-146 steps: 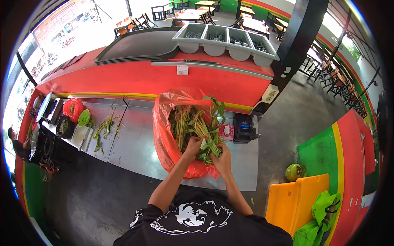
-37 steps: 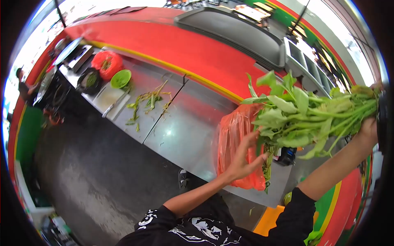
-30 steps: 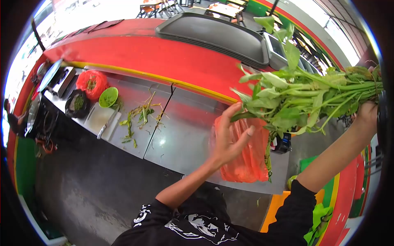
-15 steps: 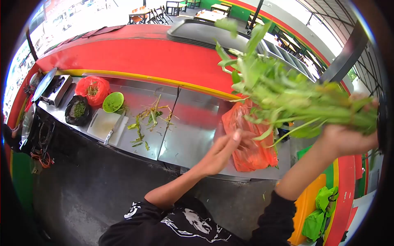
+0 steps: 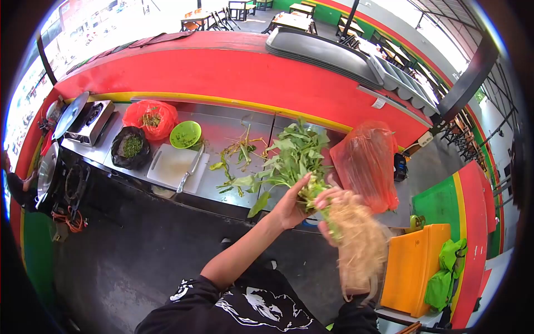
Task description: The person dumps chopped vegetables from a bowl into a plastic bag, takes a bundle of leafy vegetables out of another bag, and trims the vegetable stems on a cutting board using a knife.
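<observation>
A bunch of leafy greens [image 5: 297, 150] hangs over the steel counter, its leaves pointing away from me and its pale, blurred roots [image 5: 359, 239] toward my body. My left hand [image 5: 292, 206] is wrapped round the stems. Close to its right, my right hand [image 5: 332, 206] grips the same stems near the roots, partly hidden by them. To the right of the bunch, the red plastic bag [image 5: 367, 167] lies on the counter. Loose stems and leaves [image 5: 242, 147] lie left of the bunch.
On the left part of the counter are a white cutting board [image 5: 169, 164] with a knife [image 5: 190, 170], a green bowl [image 5: 185, 134], a black bag [image 5: 131, 147], a red bag [image 5: 150, 118] and a stove [image 5: 92, 122]. An orange box [image 5: 414, 270] stands at the right.
The greens have come down from the upper right to the middle, over the counter. My left hand, earlier empty, has closed on the stems. The view has shifted.
</observation>
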Available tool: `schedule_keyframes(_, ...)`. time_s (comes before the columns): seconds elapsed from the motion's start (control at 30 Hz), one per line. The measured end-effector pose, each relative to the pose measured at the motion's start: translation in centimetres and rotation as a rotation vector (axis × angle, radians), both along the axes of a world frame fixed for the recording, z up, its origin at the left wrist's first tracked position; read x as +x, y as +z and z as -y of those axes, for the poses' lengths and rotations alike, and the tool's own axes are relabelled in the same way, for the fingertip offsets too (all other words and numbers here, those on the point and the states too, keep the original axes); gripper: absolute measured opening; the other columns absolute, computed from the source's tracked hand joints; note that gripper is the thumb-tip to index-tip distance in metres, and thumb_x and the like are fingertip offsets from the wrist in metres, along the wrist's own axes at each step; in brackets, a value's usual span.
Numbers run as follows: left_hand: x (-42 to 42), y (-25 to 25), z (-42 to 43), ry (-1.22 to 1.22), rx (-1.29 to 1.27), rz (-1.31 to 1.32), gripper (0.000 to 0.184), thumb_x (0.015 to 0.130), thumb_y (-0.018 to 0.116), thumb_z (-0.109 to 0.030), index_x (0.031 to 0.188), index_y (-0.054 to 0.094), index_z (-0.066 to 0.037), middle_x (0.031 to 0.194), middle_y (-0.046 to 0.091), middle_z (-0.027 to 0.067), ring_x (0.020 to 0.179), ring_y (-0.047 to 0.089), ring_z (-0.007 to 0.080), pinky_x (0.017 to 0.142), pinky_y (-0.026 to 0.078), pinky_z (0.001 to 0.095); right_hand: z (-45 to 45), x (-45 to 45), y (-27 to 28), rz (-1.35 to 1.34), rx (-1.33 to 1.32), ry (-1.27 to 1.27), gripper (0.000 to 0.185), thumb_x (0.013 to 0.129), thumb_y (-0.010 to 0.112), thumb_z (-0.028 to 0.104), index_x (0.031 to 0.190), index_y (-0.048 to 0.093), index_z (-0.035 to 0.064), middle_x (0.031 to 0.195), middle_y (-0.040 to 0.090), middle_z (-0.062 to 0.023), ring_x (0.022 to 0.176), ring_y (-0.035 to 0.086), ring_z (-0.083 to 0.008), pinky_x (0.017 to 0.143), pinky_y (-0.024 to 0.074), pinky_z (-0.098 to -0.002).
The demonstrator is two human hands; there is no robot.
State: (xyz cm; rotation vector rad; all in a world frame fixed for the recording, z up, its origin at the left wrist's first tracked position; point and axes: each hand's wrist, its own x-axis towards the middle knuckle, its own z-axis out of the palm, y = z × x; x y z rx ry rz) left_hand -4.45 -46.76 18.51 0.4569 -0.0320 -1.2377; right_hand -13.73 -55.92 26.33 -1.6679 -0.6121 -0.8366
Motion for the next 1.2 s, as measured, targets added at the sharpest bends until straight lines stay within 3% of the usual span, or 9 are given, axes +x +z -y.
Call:
schedule_keyframes(0.1,2.5,-5.6,-1.3,-0.091,-0.039,-0.119,0.042,0.097,0.05,-0.041,0.133,0.044,-0.019,0.086,0.056,0.0048,0.073,0.059,0.0138,0.062,0.054,0.031,-2.9,0.1,-5.8,-0.146,0.051,-0.052,0.044,0.072,0.079,0.007,0.105,0.049,0.0086,0.098,0.062,-0.0094,0.106,0.059,-0.0297,0.091,0.0471,-0.0431)
schedule_keyframes(0.27,6.7,-6.0,-5.1,0.082,0.137,0.144,0.035,0.095,0.057,-0.033,0.119,0.05,-0.009,0.086,0.057,0.0038,0.078,0.059,0.0145,0.064,0.055,0.0337,-8.2,0.6,-6.7,-0.181,-0.215,-0.336,0.028,0.079,0.068,-0.001,0.105,0.059,0.0068,0.114,0.063,-0.0154,0.119,0.052,-0.0311,0.093,0.0479,-0.0404)
schedule_keyframes(0.37,10.0,-4.8,-8.3,0.136,0.248,0.314,0.033,0.09,0.065,-0.022,0.113,0.051,-0.003,0.091,0.059,0.0046,0.081,0.06,0.0162,0.069,0.055,0.0361,-10.9,-0.7,-10.9,-0.493,0.375,-0.371,0.037,0.085,0.065,0.005,0.121,0.057,0.0063,0.115,0.061,-0.0138,0.111,0.058,-0.0263,0.091,0.0494,-0.0355)
schedule_keyframes(0.43,12.0,-4.8,-9.4,0.179,0.229,0.395,0.04,0.086,0.07,-0.017,0.117,0.049,-0.001,0.099,0.058,0.0059,0.088,0.06,0.0169,0.076,0.054,0.0336,-10.5,0.0,-13.0,-0.704,1.375,0.134,0.046,0.091,0.061,0.017,0.132,0.047,0.0041,0.117,0.059,-0.0149,0.106,0.06,-0.0227,0.087,0.0518,-0.0319)
schedule_keyframes(0.47,12.8,-5.0,-9.9,0.162,0.236,0.39,0.04,0.086,0.07,-0.017,0.117,0.049,-0.001,0.099,0.058,0.0059,0.088,0.06,0.0169,0.076,0.054,0.0336,-13.8,1.1,-13.9,-0.498,0.745,-0.53,0.056,0.094,0.056,0.03,0.137,0.038,-0.0002,0.116,0.059,-0.0156,0.099,0.063,-0.0207,0.08,0.0545,-0.0288)
schedule_keyframes(0.5,13.6,-5.1,-10.4,0.19,0.199,0.468,0.042,0.085,0.07,-0.015,0.118,0.049,-0.001,0.101,0.058,0.006,0.089,0.059,0.0164,0.077,0.053,0.0332,-14.7,0.9,-14.1,-0.501,0.761,-0.546,0.056,0.094,0.056,0.03,0.137,0.038,-0.0002,0.116,0.059,-0.0156,0.099,0.063,-0.0207,0.08,0.0545,-0.0288)
schedule_keyframes(0.7,16.6,-5.1,-11.8,0.204,0.199,0.714,0.044,0.083,0.073,-0.012,0.118,0.049,-0.001,0.103,0.059,0.0052,0.091,0.058,0.015,0.077,0.051,0.0315,-17.7,1.8,-12.5,-0.753,1.248,0.078,0.06,0.096,0.051,0.036,0.137,0.033,-0.0032,0.115,0.058,-0.018,0.093,0.066,-0.0249,0.075,0.0578,-0.0347)
schedule_keyframes(0.87,17.9,-4.8,-11.2,0.277,0.218,0.861,0.043,0.08,0.076,-0.012,0.115,0.053,0.0,0.1,0.062,0.005,0.085,0.06,0.0142,0.075,0.051,0.0299,-16.6,3.4,-14.5,-0.935,1.039,-0.149,0.053,0.09,0.064,0.016,0.134,0.042,-0.0015,0.104,0.061,-0.0099,0.085,0.063,-0.015,0.069,0.0544,-0.0292)
schedule_keyframes(1.2,17.9,-6.6,-5.9,0.54,0.428,1.187,0.06,0.072,0.08,-0.01,0.121,0.046,0.003,0.109,0.062,0.0125,0.096,0.061,0.0193,0.083,0.05,0.0326,-9.9,5.6,-18.5,-1.088,0.762,-0.182,0.054,0.087,0.07,0.023,0.131,0.048,-0.0002,0.107,0.062,-0.0065,0.094,0.058,-0.0121,0.082,0.0468,-0.0276)
